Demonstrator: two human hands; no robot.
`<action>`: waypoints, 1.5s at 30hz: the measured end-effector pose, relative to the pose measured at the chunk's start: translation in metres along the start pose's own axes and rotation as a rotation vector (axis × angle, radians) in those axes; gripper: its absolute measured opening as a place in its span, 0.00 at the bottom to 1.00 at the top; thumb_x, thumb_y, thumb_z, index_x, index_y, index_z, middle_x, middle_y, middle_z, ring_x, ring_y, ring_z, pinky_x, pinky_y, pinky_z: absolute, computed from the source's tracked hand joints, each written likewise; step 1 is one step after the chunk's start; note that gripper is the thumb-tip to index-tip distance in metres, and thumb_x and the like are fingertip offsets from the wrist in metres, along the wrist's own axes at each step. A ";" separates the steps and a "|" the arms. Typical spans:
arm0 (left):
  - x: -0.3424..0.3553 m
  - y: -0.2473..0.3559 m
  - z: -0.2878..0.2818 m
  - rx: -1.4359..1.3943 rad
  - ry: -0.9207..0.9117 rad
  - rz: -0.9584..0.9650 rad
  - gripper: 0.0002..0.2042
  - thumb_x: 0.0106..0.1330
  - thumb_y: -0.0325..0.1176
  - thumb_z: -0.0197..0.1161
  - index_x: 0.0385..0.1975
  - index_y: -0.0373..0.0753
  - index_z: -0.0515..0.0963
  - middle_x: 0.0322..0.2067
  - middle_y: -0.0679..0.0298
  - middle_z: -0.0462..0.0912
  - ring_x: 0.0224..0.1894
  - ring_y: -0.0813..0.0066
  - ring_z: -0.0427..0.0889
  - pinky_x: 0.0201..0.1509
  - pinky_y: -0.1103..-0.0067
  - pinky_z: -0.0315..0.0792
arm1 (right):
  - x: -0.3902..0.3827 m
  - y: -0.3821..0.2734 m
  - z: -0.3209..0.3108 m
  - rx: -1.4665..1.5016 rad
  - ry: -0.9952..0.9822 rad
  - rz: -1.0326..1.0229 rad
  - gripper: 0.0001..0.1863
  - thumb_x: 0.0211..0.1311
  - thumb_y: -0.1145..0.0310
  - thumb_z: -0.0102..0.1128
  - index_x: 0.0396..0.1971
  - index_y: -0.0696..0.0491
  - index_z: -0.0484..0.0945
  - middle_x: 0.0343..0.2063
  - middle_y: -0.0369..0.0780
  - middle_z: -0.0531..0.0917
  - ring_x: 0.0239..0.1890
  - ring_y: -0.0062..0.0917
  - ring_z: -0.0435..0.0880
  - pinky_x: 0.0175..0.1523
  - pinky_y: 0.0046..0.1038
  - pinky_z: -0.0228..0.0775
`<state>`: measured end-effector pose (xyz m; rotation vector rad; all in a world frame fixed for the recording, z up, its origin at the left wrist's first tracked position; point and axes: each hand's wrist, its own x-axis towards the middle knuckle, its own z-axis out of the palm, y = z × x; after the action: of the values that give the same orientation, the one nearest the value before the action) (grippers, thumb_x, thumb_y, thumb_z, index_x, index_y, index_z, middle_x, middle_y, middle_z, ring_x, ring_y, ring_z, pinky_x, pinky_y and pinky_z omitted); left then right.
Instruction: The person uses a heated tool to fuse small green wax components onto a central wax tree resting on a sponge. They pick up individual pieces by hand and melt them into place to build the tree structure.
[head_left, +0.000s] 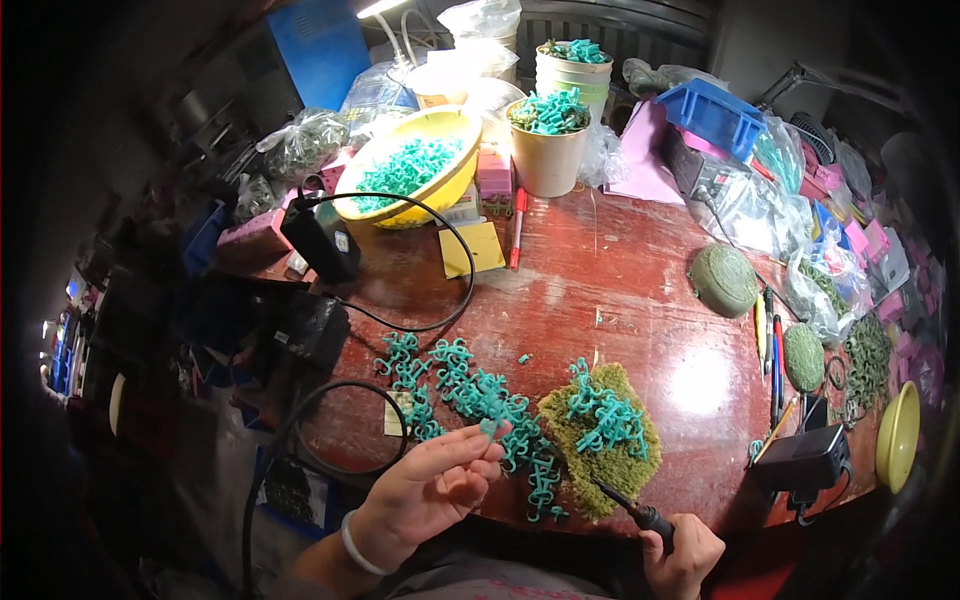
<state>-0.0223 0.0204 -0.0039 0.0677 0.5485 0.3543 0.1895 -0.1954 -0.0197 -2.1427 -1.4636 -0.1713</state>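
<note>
cluttered red tabletop [640, 290]: left hand [425, 495] pinching teal plastic piece [492, 428], right hand [685, 560] gripping soldering tool [630, 510] at near edge; few pieces sitting on green mat [600, 440], loose pile [470, 395] waiting.

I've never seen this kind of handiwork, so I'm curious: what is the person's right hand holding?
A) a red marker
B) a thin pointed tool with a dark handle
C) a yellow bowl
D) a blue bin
B: the right hand grips a thin pointed tool by its dark handle, tip aimed at the green mossy pad, while the left hand pinches a small teal plastic piece.
</note>
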 end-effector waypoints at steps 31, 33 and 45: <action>0.003 0.013 0.028 0.973 0.145 0.732 0.23 0.64 0.17 0.56 0.58 0.34 0.60 0.31 0.55 0.82 0.32 0.71 0.83 0.39 0.77 0.81 | -0.004 0.000 0.002 -0.049 0.017 -0.002 0.19 0.63 0.51 0.58 0.26 0.54 0.77 0.20 0.43 0.77 0.19 0.39 0.76 0.25 0.33 0.68; -0.003 0.007 0.026 0.902 -0.122 0.560 0.25 0.63 0.16 0.57 0.60 0.34 0.61 0.31 0.56 0.82 0.33 0.72 0.83 0.40 0.78 0.80 | 0.000 -0.001 0.001 -0.045 0.017 0.002 0.20 0.63 0.51 0.58 0.27 0.55 0.77 0.20 0.43 0.77 0.19 0.39 0.76 0.25 0.33 0.68; -0.002 -0.034 0.004 0.788 -0.003 0.214 0.20 0.63 0.21 0.60 0.56 0.30 0.70 0.31 0.62 0.81 0.33 0.79 0.80 0.34 0.83 0.75 | 0.002 0.002 -0.011 -0.040 -0.026 -0.002 0.19 0.63 0.53 0.58 0.26 0.55 0.76 0.18 0.43 0.75 0.17 0.38 0.74 0.24 0.33 0.66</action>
<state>-0.0112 -0.0119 -0.0052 0.8917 0.6532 0.3282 0.1943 -0.1997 -0.0102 -2.1833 -1.4886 -0.1754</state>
